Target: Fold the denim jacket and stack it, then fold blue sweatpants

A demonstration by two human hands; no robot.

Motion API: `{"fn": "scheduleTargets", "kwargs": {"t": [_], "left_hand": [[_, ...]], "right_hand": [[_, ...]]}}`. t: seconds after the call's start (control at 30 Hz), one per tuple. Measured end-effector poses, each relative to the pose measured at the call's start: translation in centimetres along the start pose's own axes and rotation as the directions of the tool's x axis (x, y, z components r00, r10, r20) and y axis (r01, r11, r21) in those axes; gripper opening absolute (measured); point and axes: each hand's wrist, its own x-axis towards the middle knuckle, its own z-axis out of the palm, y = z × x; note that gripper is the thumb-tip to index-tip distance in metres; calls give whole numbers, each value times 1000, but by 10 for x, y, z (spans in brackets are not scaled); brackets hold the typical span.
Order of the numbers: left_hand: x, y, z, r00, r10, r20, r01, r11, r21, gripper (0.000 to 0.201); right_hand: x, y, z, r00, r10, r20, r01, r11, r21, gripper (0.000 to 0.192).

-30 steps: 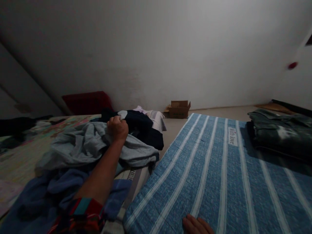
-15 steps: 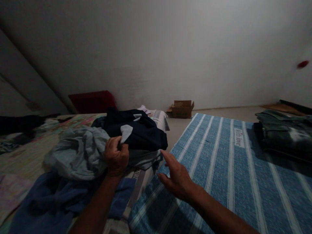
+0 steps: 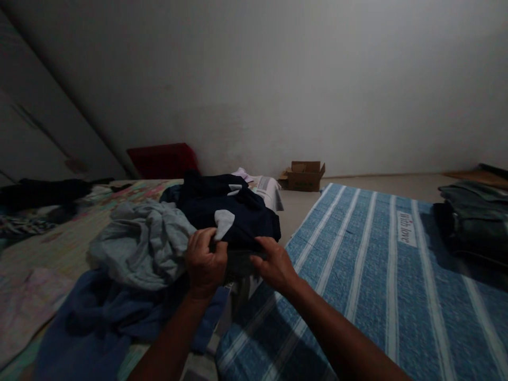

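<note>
Wall point(image 3: 301, 90): pale, fills the background behind the navy garment.
Striped cover point(image 3: 357, 275): blue with white stripes, right of the navy garment, your right forearm over it.
Floral bedding point(image 3: 47, 246): spreads out left of the navy garment, other clothes lying on it.
Blue garment point(image 3: 99, 328): crumpled, nearer you than the navy garment and left of it.
Navy garment point(image 3: 254, 214): heaped by the bed edge between the bedding and the striped cover; your hands are at its near side.
Grey garment point(image 3: 143, 243): bunched up, just left of the navy garment.
Folded stack point(image 3: 476, 211): dark clothes on the striped cover, well right of the navy garment.
Red object point(image 3: 162, 161): against the wall, behind and left of the navy garment.
Cardboard box point(image 3: 305, 180): flaps up, on the floor beyond the navy garment, to its right.
Left hand point(image 3: 206, 262): yours, fingers curled, pinching the navy garment by its white patch point(image 3: 224, 222).
Right hand point(image 3: 273, 262): yours, fingertips at the navy garment's near edge; can't tell if they're pinching it.
</note>
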Motion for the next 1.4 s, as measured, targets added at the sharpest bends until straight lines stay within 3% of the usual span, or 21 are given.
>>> {"fn": "scheduleTargets", "kwargs": {"t": [0.13,0.27,0.33,0.37,0.43,0.47,0.53,0.6,0.67,0.73,0.8,0.87,0.93,1.0,1.13,1.2,1.4], "left_hand": [[1,10,-3,998,65,-2,-65,994,90,13],[-5,34,-10,982,184,-50,-178,978,110,19],[-13,48,-9,965,258,50,-259,965,33,13],[-17,54,-6,942,291,169,-291,956,-24,6],[-24,62,2,822,328,466,-308,944,-122,11],[-26,64,7,764,327,556,-303,943,-138,12],[-27,65,16,696,275,663,-271,956,-112,10],[-24,63,25,649,182,738,-183,980,-80,26],[-20,61,31,588,91,804,-16,995,-101,35],[-18,61,37,563,-10,826,216,967,-135,32],[-18,62,41,491,-198,848,506,858,-92,34],[-19,63,43,354,-360,863,722,691,-8,48],[-21,62,43,265,-415,870,815,578,27,59],[-21,60,41,244,-450,859,877,480,2,62],[-17,53,41,108,-506,856,993,88,-74,69],[-13,49,45,96,-503,859,995,22,-98,72],[-9,46,56,214,-591,778,977,130,-170,62]], "right_hand": [[0,9,-2,998,7,-58,-4,999,53,38],[0,16,-5,994,19,-110,-4,991,131,36],[0,20,-8,991,25,-130,-3,985,172,35],[0,22,-10,990,29,-139,-2,981,192,34],[0,24,-15,988,38,-152,-3,974,226,32],[-1,25,-18,987,43,-155,-5,971,241,32],[-3,27,-24,986,55,-155,-12,964,265,31],[-7,28,-28,987,70,-142,-27,959,283,32],[-10,30,-31,988,91,-121,-52,955,293,32],[-14,32,-33,987,117,-106,-81,952,296,32],[-17,36,-34,985,143,-98,-108,949,296,32],[-21,40,-35,982,168,-91,-134,945,297,33],[-25,44,-36,978,196,-75,-165,939,302,35],[-30,47,-36,973,226,-51,-200,930,310,36],[-40,50,-30,964,268,1,-254,913,321,37],[-44,50,-26,962,272,32,-267,910,317,35],[-55,47,-16,958,260,122,-284,917,280,27]]}}
